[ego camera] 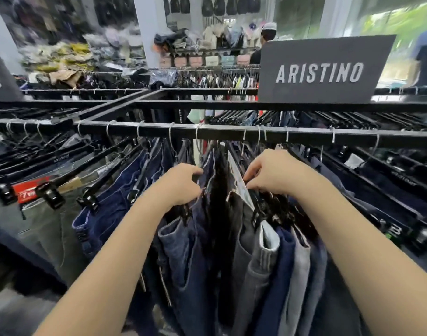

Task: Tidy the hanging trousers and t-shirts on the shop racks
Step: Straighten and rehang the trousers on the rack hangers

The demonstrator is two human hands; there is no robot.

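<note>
The fingertips of the left hand (181,183) are buried among the waistbands, so its exact hold is hidden; its fingers curl down over the top of the dark blue jeans (183,251) near the middle of the rail (232,133). The right hand (273,173), just right of it, has bent fingers pinching a black hanger (261,204) that carries grey trousers (263,258), touching a white tag (239,180). A dark gap lies between the two bunches. Both forearms run out of the near edge of the view. The far room is blurred: heaps of folded clothes at far left, bags high on the far wall, and a person (268,32) half hidden behind a black ARISTINO sign (324,71) standing on the rack at right. More black rails with hangers run across behind the near one. To the left, grey-green trousers (45,226) with a red label (33,190) hang spread out, with gaps between their hangers; to the right dark trousers hang closely, their lower parts cut off.
</note>
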